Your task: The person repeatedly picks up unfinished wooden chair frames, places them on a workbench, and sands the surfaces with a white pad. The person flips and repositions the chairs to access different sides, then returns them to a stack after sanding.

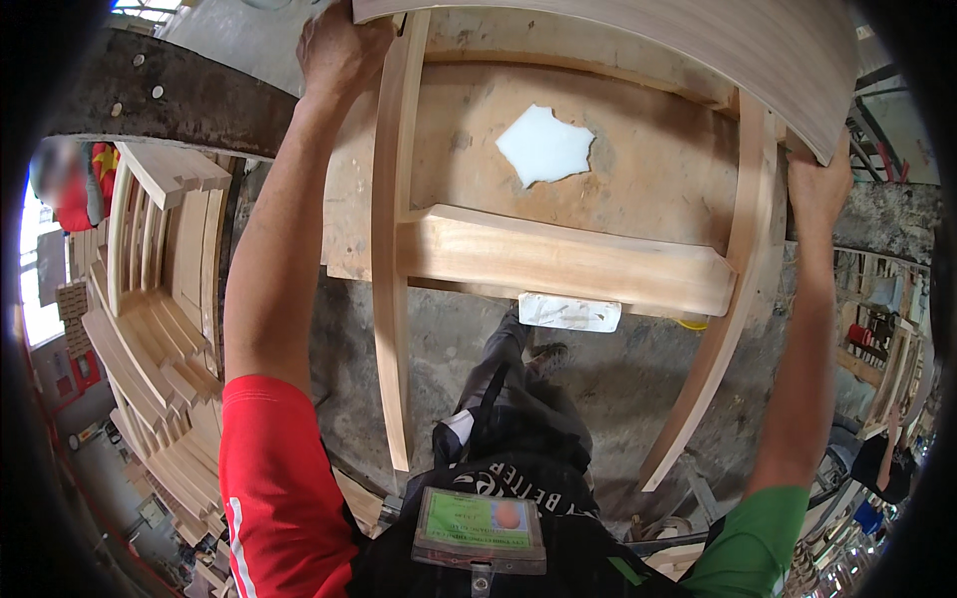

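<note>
The curved panel (768, 60) is wood, matt and smooth with a fine grain. The 2 legs (391, 249) and the crossrail (558, 261) are bare wood – pale, dry-looking. The board (469, 130) is scuffed, stained wood. The white scrap (546, 147) looks smooth – paper or plastic, unclear. The badge holder (478, 528) is clear, glossy plastic; the red sleeve (274, 478), matt cloth; the floor (638, 369), rough.

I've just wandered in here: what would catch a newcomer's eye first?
Probably the big pale wooden frame filling the middle, with the left hand at its upper left and the right hand at its upper right. Through its opening, a jagged white piece stands out against the brown board. Lower down, the red left sleeve contrasts with the green right sleeve.
</note>
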The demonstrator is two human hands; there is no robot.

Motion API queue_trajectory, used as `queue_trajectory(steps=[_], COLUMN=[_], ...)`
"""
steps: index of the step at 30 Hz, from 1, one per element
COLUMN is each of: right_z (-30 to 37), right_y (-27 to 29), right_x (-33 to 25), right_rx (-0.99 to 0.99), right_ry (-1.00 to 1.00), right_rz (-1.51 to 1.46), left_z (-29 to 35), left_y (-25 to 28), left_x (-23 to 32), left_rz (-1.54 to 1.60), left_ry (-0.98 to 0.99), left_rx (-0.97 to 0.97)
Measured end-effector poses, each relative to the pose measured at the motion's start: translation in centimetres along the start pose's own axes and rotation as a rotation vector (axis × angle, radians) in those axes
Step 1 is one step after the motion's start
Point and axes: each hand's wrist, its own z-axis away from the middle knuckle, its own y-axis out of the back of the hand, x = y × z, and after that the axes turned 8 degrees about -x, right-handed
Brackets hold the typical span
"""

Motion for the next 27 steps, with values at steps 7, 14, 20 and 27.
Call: queue_trajectory(steps=[7, 14, 20, 27], right_z=[-0.9, -2.3, -6.2, -6.6], right_y=[-0.1, -0.2, -0.6, -1.5], right_x=[2.0, 1.9, 2.4, 0.8], right_rx=[-0.032, -0.056, -0.138, -0.068], right_ry=[0.037, 0.058, -0.014, 0.12], right_rz=[0.018, 0.089, 0.067, 0.045], left_z=[1.1, 1.9, -1.6, -0.7], left_y=[-0.3, 0.0, -2.6, -3.3], left_x=[0.2, 0.9, -3.5, -3.0], left_rz=[0.038, 0.055, -0.027, 0.045], left_ry=[-0.043, 0.046, 0.148, 0.156], left_rx=[0.064, 0.022, -0.006, -0.043])
